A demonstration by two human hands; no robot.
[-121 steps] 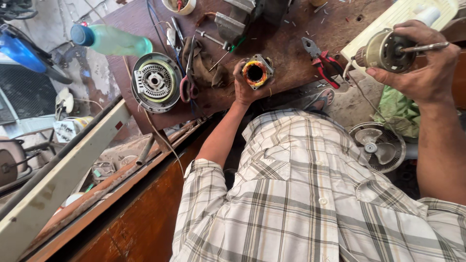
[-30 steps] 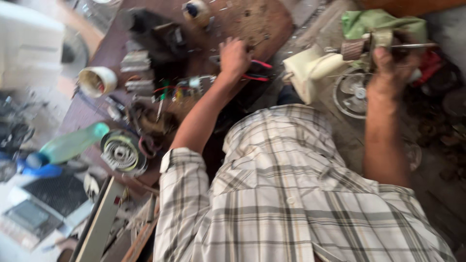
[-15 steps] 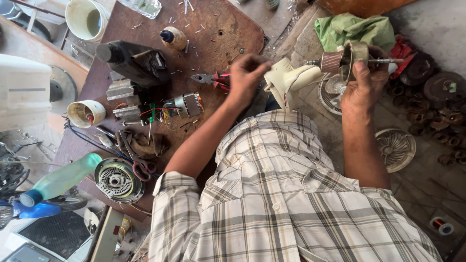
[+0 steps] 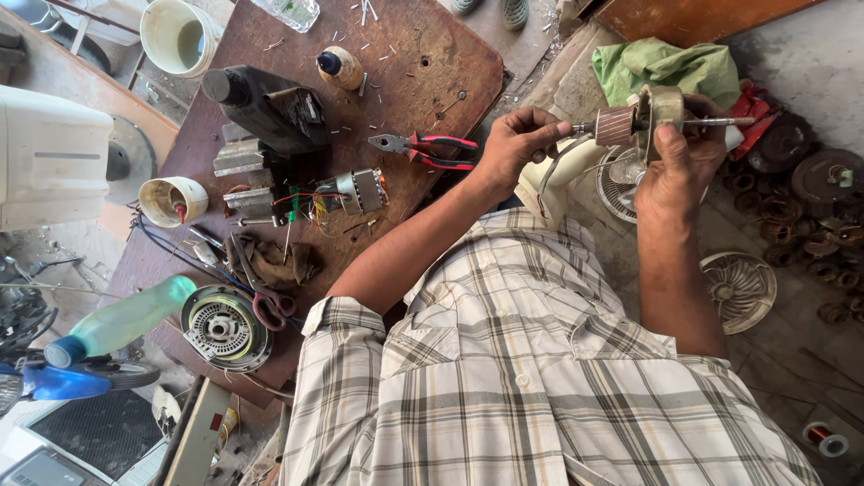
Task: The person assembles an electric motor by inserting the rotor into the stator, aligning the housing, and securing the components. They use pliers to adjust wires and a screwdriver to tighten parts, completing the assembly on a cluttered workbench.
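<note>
Clutching motor rotor point(image 4: 650, 115), right hand point(image 4: 677, 162) grip closed; left hand point(image 4: 517, 144) pinching shaft end.

Your shirt point(image 4: 504, 378) in grey-and-white plaid, your motor rotor point(image 4: 641, 121) copper-brown and dull brass, your table point(image 4: 423, 63) rusty brown, red-and-black-handled pliers point(image 4: 432, 148) on it, pale green bottle point(image 4: 126, 319) with blue cap, green cloth point(image 4: 666, 67), cream-white cup point(image 4: 175, 200).

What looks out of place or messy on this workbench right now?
Small nails lie scattered loose over the wooden table. A green bottle lies on its side at the table edge. The hands' motor rotor shows no visible damage.
</note>
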